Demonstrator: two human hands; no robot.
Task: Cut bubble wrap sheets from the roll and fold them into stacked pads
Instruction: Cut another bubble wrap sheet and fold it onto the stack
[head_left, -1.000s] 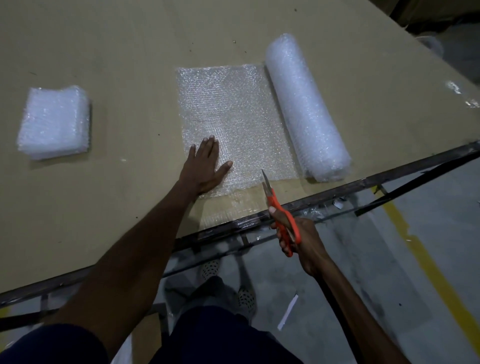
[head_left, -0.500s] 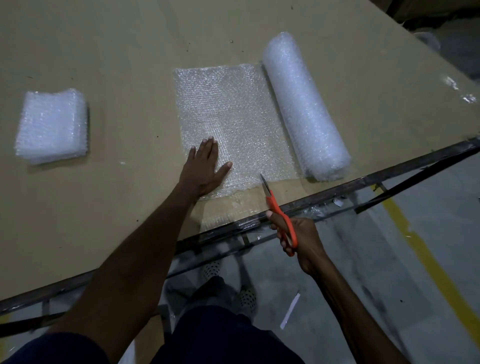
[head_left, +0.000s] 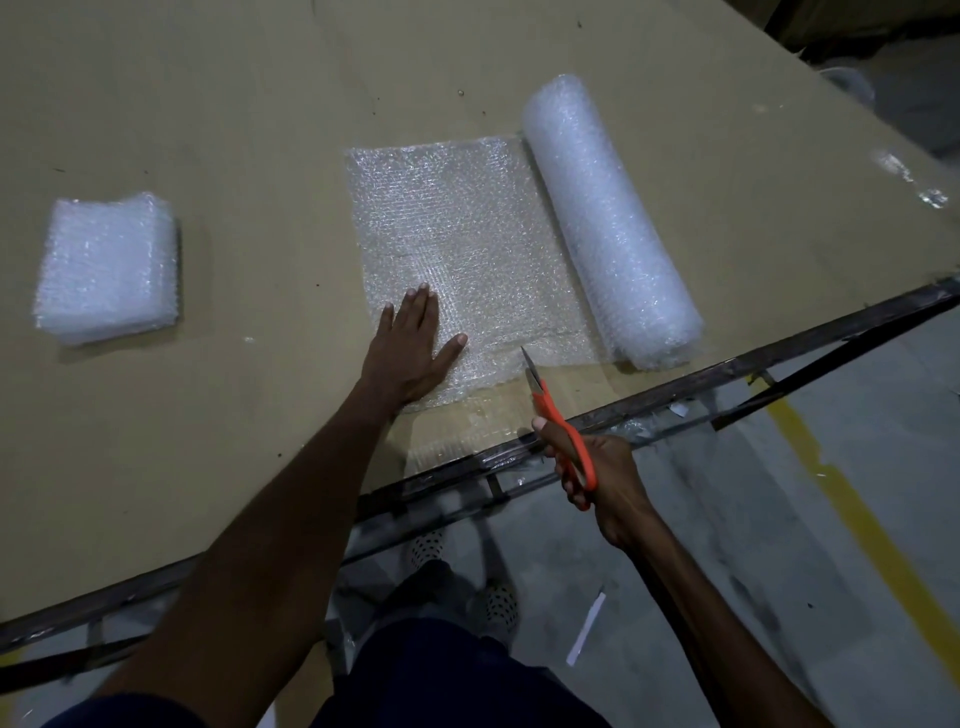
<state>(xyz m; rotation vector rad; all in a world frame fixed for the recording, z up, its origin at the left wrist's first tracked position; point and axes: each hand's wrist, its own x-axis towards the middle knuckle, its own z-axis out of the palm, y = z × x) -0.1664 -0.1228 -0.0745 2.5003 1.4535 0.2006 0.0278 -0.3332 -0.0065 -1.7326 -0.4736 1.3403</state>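
Lying under left hand (head_left: 410, 348): sheet (head_left: 467, 249)

Pads (head_left: 106, 267) far left on table (head_left: 260, 104), sheet (head_left: 467, 249) mid, roll (head_left: 608, 223) touching its right.

Arms bare to the frame edge. Dark navy trousers (head_left: 447, 675). White shoes (head_left: 498, 605) with black dots.

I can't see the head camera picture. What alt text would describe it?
A person's left hand presses flat on an unrolled bubble wrap sheet while the right hand holds orange scissors at its near edge. The roll lies to the right on a brown table, folded pads stacked far left.
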